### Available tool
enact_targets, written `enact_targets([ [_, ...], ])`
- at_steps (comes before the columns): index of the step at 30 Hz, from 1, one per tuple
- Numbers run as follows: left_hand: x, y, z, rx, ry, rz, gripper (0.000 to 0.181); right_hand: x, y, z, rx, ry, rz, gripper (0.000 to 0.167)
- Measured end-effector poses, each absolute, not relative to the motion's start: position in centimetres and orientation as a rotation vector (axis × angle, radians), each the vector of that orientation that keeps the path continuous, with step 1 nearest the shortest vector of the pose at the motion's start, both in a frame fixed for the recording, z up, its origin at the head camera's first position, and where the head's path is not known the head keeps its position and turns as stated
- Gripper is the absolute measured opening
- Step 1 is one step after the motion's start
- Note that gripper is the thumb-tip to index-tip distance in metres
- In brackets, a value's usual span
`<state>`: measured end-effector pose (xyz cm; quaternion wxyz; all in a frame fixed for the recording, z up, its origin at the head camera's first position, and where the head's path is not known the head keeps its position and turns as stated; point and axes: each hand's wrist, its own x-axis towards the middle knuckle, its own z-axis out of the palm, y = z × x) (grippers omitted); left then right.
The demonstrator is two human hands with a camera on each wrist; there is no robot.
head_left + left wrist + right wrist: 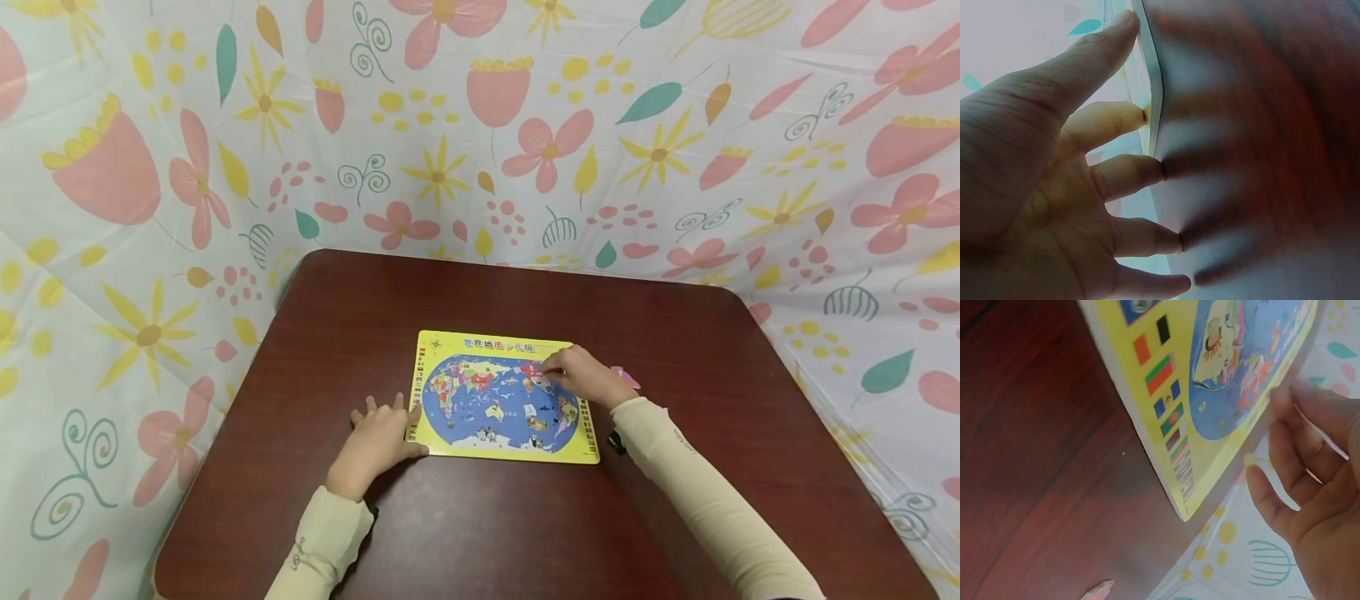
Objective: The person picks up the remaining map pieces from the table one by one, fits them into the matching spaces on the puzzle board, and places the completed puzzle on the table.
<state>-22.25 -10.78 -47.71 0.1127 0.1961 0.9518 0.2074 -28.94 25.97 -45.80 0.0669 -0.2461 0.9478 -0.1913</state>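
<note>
A yellow-bordered children's world map puzzle board [510, 453] lies flat on the table, its blue oval map printed with animals and small flags along the sides. My left hand [380, 437] is spread at the board's left edge, the thumb at the lower left corner. In the left wrist view, the fingers [1132, 167] are apart, with the thumb against the board's rim. Over the map's upper right, my right hand [588, 375] has bent fingers, with thumb and index fingertip together at the surface. Whether a piece sits between those fingertips is hidden.
Pink pieces [626, 377] lie right of the board, partly behind the right wrist. The dark reddish-brown table [480, 533] has rounded far corners. A white flower-patterned cloth [480, 150] hangs around its back and sides.
</note>
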Motion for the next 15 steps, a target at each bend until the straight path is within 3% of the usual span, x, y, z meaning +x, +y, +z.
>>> enact_targets([
  [15,-22.35,-10.87,-47.52,0.570,2.795,0.590,0.071,-29.00,25.76,-46.09,-0.642,2.787,-0.538,0.014],
])
